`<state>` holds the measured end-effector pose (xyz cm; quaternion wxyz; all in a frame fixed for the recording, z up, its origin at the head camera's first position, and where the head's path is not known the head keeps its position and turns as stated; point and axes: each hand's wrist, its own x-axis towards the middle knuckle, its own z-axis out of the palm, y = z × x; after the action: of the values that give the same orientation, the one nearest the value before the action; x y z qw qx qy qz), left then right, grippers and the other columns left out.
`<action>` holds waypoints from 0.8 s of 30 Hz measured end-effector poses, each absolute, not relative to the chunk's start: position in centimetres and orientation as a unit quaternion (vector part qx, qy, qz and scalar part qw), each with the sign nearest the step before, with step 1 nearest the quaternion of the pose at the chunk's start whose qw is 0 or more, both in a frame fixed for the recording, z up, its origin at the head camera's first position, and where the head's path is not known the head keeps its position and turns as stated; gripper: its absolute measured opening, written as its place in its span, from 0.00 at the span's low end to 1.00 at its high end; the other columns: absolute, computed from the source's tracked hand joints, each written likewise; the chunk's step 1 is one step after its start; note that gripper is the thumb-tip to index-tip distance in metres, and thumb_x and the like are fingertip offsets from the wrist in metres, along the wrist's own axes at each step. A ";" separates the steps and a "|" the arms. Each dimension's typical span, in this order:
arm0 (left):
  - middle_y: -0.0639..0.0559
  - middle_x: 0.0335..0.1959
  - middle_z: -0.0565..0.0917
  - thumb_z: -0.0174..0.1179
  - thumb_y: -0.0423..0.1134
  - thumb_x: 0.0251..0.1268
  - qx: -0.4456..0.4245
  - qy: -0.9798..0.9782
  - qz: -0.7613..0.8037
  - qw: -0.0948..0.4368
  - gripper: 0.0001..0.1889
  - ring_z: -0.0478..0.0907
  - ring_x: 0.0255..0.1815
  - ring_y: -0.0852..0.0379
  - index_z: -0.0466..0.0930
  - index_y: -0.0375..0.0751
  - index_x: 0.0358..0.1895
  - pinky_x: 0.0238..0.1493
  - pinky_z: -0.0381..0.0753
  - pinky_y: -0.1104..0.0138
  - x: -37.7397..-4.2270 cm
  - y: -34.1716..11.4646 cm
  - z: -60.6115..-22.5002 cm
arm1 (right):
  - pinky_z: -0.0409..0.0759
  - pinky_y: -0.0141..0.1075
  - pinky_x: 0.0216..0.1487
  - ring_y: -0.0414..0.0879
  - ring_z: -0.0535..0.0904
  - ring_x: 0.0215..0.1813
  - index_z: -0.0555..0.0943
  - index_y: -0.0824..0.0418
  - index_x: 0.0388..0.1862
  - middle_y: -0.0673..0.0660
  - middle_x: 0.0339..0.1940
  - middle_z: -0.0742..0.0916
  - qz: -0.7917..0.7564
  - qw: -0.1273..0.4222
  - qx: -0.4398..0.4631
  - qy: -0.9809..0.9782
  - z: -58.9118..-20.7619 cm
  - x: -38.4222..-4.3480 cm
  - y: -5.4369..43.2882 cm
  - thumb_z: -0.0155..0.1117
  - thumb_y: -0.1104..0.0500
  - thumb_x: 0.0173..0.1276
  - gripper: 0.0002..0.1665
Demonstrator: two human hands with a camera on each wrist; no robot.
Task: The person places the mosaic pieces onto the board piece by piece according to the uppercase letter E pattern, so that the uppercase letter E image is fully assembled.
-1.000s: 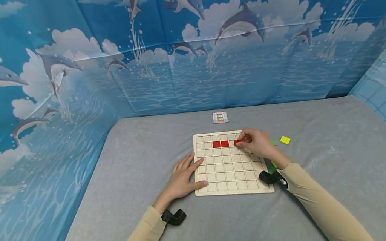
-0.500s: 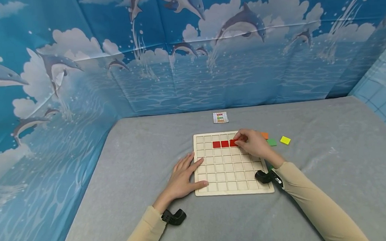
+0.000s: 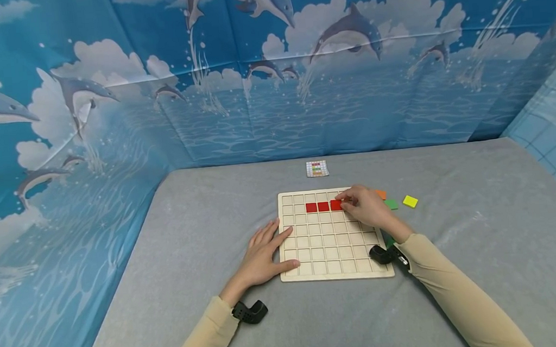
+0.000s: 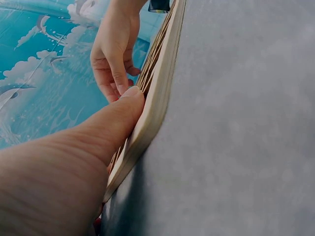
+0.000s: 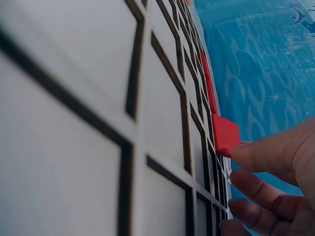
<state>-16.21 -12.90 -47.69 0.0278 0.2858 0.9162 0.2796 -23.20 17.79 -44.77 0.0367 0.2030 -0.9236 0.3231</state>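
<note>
A pale wooden grid board (image 3: 322,241) lies on the grey table. Two red square tiles (image 3: 317,207) sit side by side in its second row from the back. My right hand (image 3: 368,206) pinches a third red tile (image 5: 225,134) between thumb and finger; in the right wrist view it stands tilted, one edge down at the grid beside the other two. My left hand (image 3: 262,255) rests on the board's left edge with fingers spread, and its thumb (image 4: 123,110) lies over the front-left rim in the left wrist view.
To the board's right lie a green tile (image 3: 391,204), an orange tile (image 3: 381,194) and a yellow tile (image 3: 410,201), with more green partly hidden under the right wrist. A small printed pattern card (image 3: 317,169) lies behind the board. A dolphin-print curtain (image 3: 273,114) hangs behind the table.
My right hand has moved slightly left, bringing its red tile up beside the two red tiles in the row. The left hand has stayed in place.
</note>
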 end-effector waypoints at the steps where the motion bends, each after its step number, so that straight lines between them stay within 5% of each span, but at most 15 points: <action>1: 0.43 0.76 0.48 0.60 0.61 0.59 0.286 0.916 0.280 0.027 0.41 0.41 0.75 0.46 0.58 0.50 0.74 0.69 0.39 0.49 -16.2 -12.9 -47.6 | 0.71 0.42 0.33 0.48 0.72 0.33 0.84 0.65 0.49 0.60 0.39 0.81 0.318 0.038 0.209 -0.924 -44.8 -23.2 17.8 0.62 0.66 0.66 0.13; 18: 0.45 0.76 0.47 0.59 0.63 0.59 0.285 0.918 0.273 0.031 0.41 0.39 0.75 0.49 0.58 0.52 0.74 0.69 0.38 0.52 -16.3 -13.0 -47.8 | 0.65 0.41 0.31 0.50 0.68 0.34 0.82 0.68 0.52 0.60 0.39 0.79 0.306 0.010 0.232 -0.923 -44.4 -22.6 18.2 0.61 0.64 0.67 0.16; 24: 0.45 0.76 0.47 0.59 0.63 0.59 0.286 0.918 0.274 0.030 0.41 0.39 0.75 0.48 0.58 0.52 0.74 0.69 0.38 0.52 -16.3 -12.9 -47.8 | 0.73 0.48 0.43 0.50 0.73 0.37 0.82 0.69 0.49 0.59 0.39 0.80 0.351 0.001 0.251 -0.902 -44.3 -22.2 19.5 0.61 0.65 0.68 0.13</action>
<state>-16.32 -12.93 -47.82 0.0301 0.2859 0.9179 0.2737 -22.25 19.46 -44.31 0.0014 0.2515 -0.9021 0.3507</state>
